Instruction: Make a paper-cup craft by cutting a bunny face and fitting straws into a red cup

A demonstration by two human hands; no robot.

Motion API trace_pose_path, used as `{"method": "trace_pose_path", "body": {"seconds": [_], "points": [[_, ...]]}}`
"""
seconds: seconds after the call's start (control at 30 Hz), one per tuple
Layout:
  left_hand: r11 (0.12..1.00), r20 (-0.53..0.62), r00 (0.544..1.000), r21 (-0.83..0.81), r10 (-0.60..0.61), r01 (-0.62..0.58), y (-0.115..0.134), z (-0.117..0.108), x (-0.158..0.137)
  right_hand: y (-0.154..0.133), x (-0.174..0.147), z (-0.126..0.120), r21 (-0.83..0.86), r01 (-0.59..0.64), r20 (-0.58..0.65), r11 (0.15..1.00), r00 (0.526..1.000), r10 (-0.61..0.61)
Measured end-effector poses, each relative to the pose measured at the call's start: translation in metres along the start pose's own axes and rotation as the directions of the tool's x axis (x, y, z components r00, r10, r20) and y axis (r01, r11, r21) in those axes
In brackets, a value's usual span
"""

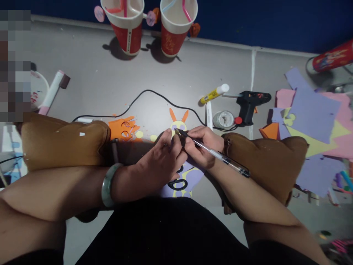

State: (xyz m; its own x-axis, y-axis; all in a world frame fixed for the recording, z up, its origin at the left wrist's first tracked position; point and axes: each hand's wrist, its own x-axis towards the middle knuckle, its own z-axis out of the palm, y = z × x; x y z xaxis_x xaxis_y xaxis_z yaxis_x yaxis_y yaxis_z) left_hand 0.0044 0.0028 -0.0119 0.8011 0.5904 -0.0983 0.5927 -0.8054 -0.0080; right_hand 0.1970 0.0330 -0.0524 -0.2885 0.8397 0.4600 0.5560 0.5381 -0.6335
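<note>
Pinching a pen (214, 151), the right hand (205, 141) holds its tip at a yellow paper cutout (179, 123) with orange ears (173, 115) at the frame's centre. The left hand (162, 154) curls beside it; whether it grips cannot be told. Red cups (172, 39) stand at top centre.

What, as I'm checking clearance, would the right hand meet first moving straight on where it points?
Likely the bare left hand, which sits close ahead of the right hand; depth between them is unclear.
</note>
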Motion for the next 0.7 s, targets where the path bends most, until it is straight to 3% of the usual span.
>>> {"method": "trace_pose_path", "body": {"seconds": [0.7], "points": [[1.0, -0.033, 0.999, -0.019, -0.013, 0.012, 0.0013, 0.0022, -0.0013, -0.0017, -0.0024, -0.0004, 0.035, -0.029, 0.01, 0.999, 1.0, 0.029]]}}
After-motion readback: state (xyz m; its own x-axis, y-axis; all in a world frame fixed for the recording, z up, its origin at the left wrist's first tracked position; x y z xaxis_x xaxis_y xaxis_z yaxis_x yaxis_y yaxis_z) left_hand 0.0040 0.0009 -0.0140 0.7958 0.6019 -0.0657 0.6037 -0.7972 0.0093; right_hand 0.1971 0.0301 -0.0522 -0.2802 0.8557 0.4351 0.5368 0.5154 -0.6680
